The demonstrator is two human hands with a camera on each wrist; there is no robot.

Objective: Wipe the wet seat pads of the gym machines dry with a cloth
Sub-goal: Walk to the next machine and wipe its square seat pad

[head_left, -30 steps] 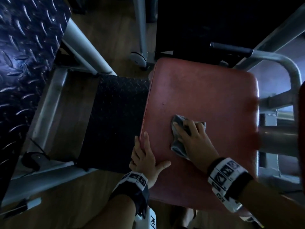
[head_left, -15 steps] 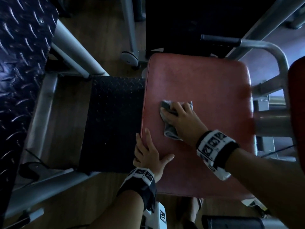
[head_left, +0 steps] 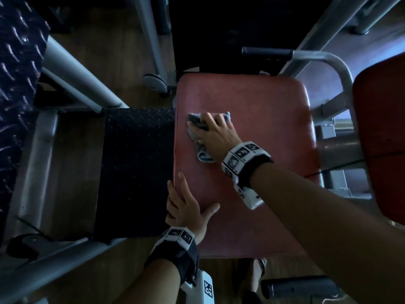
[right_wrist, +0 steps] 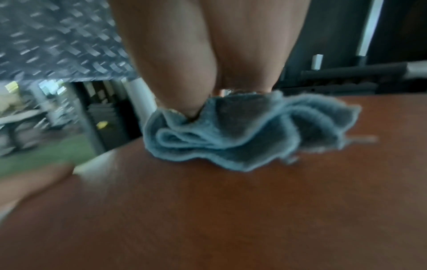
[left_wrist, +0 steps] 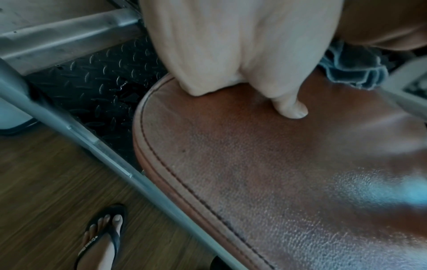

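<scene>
A red padded seat fills the middle of the head view. My right hand presses a crumpled blue-grey cloth onto the pad's left-centre part, fingers bent over its folds. In the right wrist view the cloth is bunched under my right hand on the pad. My left hand rests on the pad's near left edge, fingers straight along the seam and thumb spread on top. The left wrist view shows my left hand on the shiny pad, with the cloth beyond it.
A black checker-plate step lies left of the seat, framed by grey metal tubes. A bent handle with a black grip stands behind the pad. Another red pad is at the right. My foot in a flip-flop stands on the wooden floor.
My right hand has slid the cloth away from me and a little left across the pad. My left hand has stayed on the pad's left edge.
</scene>
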